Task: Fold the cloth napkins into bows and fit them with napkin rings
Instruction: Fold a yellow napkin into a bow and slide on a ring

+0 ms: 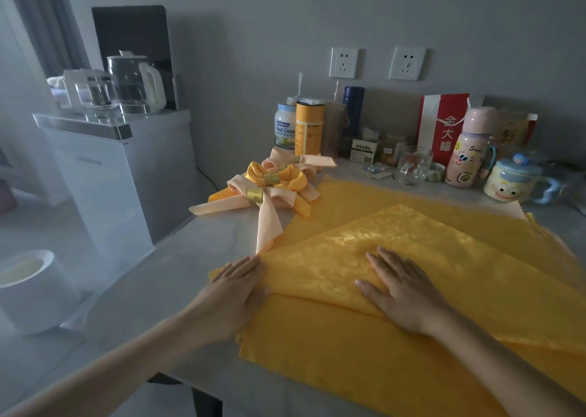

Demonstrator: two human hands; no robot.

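Yellow napkin [428, 251] lies spread on the near tabletop [152, 293], one layer folded over on the diagonal; left hand [233, 293] flat on its left corner, right hand [404, 293] flat on the folded layer near the crease; fingers [385, 259] of both straight, gripping nothing.

Step in hand, by my reading: setting the first fold. Best done by pinning the corner with the left and sweeping the right outward along the crease; match the edges before pressing hard.

Finished bows [276, 188], peach and yellow, piled just beyond the napkin's far left corner; gold rings [255, 195] on them.

Tabletop pale, glossy; jars and cups [412, 164] crowd the back; two sockets [344, 63] above; white cabinet [120, 169] with glass kettles [133, 83] to the left; light dim.
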